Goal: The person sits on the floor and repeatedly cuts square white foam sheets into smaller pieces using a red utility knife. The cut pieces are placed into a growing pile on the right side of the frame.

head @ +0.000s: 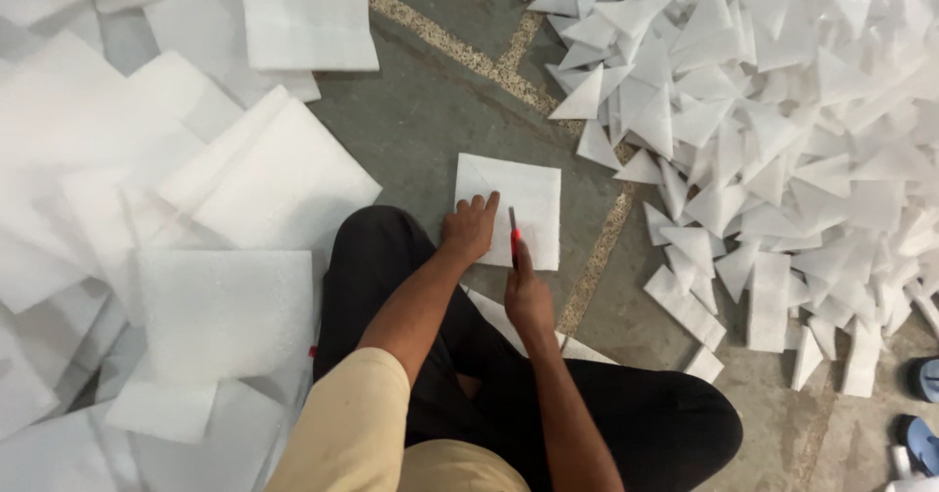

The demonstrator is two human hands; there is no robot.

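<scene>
**Blade on the square, both hands down**

Down on the floor (440, 111) sits the person, legs crossed in black trousers, and right in front of the knees lies one white foam square (518, 203), flat on the grey concrete. The left hand (468, 228) is planted on the square's near left corner, fingers spread forward and pressing flat, gripping nothing, just pinning the sheet. The forearm runs straight back to a beige sleeve (352, 424).

The right hand (528, 296) is clenched around a red-handled cutter (513, 233); the index finger lies along its back, and the blade points away from the body, its tip on the square just beside the left fingertips. The wrist is low, with the forearm angled in from the lower right.

To the left, a loose stack of big foam sheets (225, 306) spreads wide, overlapping, one touching the left knee. To the right, well apart from the square, a heap of white triangles (763, 120) covers the floor, with a few narrow strips (768, 301) at its near edge. More offcuts peek from under the right forearm. Blue footwear (921, 380) shows at the far right edge.
</scene>
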